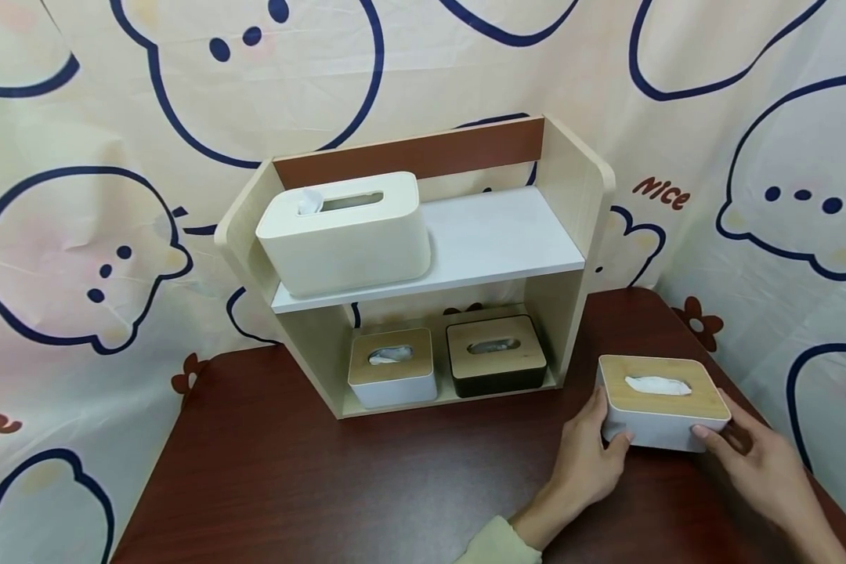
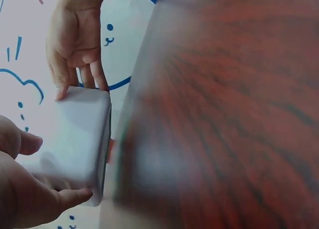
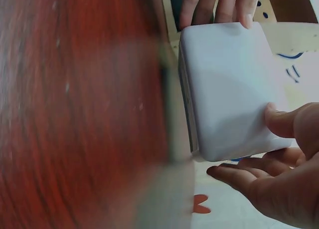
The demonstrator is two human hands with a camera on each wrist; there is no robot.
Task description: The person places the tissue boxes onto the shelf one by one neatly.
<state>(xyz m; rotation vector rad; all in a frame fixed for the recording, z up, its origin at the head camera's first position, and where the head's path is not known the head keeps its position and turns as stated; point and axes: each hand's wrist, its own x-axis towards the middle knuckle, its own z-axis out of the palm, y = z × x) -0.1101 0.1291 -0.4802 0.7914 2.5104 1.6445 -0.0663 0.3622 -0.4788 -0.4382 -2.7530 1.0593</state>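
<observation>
A white tissue box (image 1: 656, 429) with a wood-look lid and a white tissue in its oval slot is held between both hands over the right part of the table. My left hand (image 1: 595, 458) grips its left end, the thumb on the front wall. On the opposite end, my right hand (image 1: 764, 462) holds the box with its thumb near the front right corner. The left wrist view shows the white front wall of the tissue box (image 2: 70, 124) with a hand at each end. In the right wrist view, the right thumb presses that same wall.
A two-tier shelf (image 1: 504, 231) stands at the back of the dark red-brown table (image 1: 366, 486). A large cream tissue box (image 1: 345, 243) sits on its upper board. Below are a smaller white tissue box (image 1: 395, 390) and a black one (image 1: 500, 382), both wood-lidded. Patterned curtain (image 1: 768, 313) hangs behind.
</observation>
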